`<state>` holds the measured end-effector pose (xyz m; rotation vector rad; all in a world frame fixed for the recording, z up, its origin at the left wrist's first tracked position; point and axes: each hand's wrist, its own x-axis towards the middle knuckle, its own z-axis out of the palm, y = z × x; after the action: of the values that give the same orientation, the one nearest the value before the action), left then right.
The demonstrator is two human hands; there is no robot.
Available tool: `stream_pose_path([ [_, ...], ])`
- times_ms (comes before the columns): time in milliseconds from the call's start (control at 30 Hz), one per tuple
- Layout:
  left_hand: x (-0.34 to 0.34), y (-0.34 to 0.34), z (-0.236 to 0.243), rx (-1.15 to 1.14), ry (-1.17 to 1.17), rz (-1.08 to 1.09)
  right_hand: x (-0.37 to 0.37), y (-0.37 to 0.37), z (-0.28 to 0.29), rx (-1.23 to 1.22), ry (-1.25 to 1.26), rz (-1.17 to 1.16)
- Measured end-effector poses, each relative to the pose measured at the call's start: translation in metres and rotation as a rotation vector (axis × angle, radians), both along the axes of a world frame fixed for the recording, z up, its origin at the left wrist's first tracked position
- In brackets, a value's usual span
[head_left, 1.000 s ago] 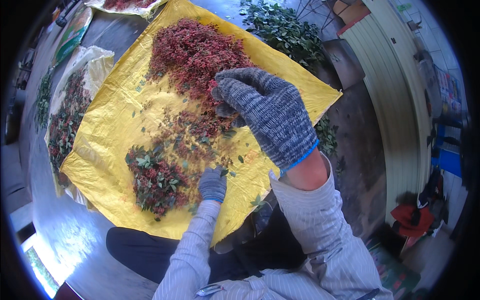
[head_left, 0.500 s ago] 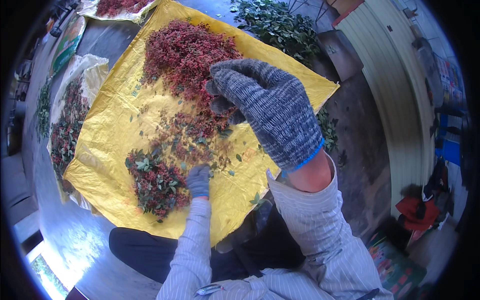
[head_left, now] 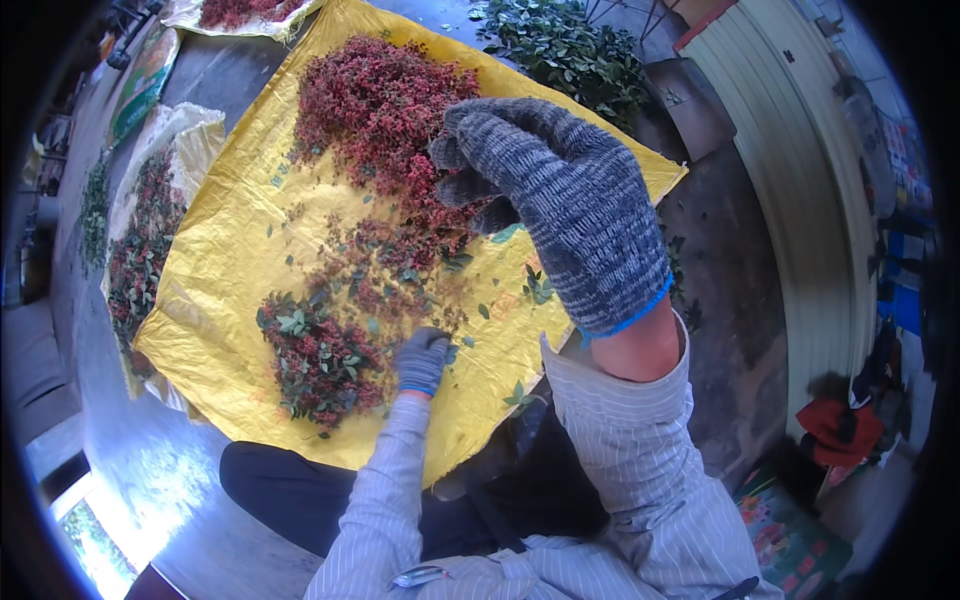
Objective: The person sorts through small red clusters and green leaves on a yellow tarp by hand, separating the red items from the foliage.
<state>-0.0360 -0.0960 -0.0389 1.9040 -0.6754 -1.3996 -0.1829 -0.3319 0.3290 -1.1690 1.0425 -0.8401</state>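
Observation:
My right hand, in a grey knitted glove with blue cuff, is raised over the yellow woven sheet, its fingers curled in front of the large pile of red berry clusters; what they hold is hidden. My left hand, also gloved, has its fingers curled low among scattered berries and leaves. I cannot make out what it holds. Just left of it lies a smaller heap of leafy berry sprigs. A small green sprig shows by my right hand's wrist side.
Sacks with berries and leaves lie left and at the top. A heap of green leaves is beyond the sheet. Along the right run long pale panels, with a red cloth item near their lower end.
My right hand has shifted rightward and upward, uncovering a green sprig near it. My left hand moved left, then slightly back to the right. Both stay curled.

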Motion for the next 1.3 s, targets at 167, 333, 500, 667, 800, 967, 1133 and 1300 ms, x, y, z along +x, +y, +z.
stream_pose_path([
  [167,-0.038,-0.001,-0.008,-0.090,-0.674,-0.481,0.001,0.002,0.005,0.002,-0.020,-0.007],
  [333,-0.058,-0.018,0.001,0.125,-0.767,-0.683,-0.009,0.000,0.003,0.009,-0.020,-0.031],
  [500,-0.062,-0.031,0.003,-0.080,-0.534,-0.290,-0.012,-0.001,0.003,0.023,-0.040,-0.035],
  [667,-0.074,-0.063,0.003,-0.059,-0.726,-0.441,-0.017,-0.004,0.005,0.039,-0.068,-0.045],
  [800,-0.077,-0.076,0.002,0.098,-0.778,-0.654,-0.021,-0.005,0.001,0.052,-0.080,-0.055],
  [967,-0.070,-0.051,-0.018,-0.017,-0.753,-0.433,-0.021,-0.009,-0.001,0.057,-0.125,-0.067],
  [1133,-0.049,-0.031,-0.022,-0.006,0.206,0.345,-0.022,-0.007,0.008,0.058,-0.094,-0.080],
  [1300,-0.031,-0.024,-0.006,-0.022,0.716,0.613,-0.015,-0.002,0.015,0.054,-0.056,-0.115],
])
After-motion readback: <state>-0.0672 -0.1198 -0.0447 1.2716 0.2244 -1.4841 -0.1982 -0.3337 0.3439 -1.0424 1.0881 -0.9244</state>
